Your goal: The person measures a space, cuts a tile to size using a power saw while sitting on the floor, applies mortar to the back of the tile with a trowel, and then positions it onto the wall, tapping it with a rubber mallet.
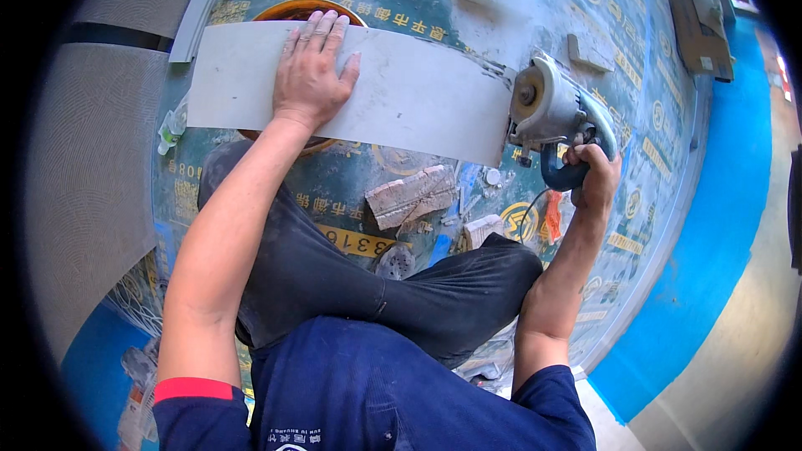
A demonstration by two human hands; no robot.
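A long pale tile (409,96) lies across a round brown basin (284,10), whose rim shows above and below it. My left hand (316,71) presses flat on the tile's top, its fingers stretched out. At the tile's right end, my right hand (591,169) is wrapped round the black handle of an angle grinder (551,104). The grinder's guard sits against the tile's cut edge; the blade itself is mostly hidden. Whitish dust drifts over the floor beyond the grinder.
Broken tile pieces (411,195) lie before my crossed legs. Other offcuts (590,52) rest on the green printed floor sheet (501,25). Large grey tiles (92,159) stand at the left. A cardboard box (700,33) is at the far right, beside a blue strip (710,234).
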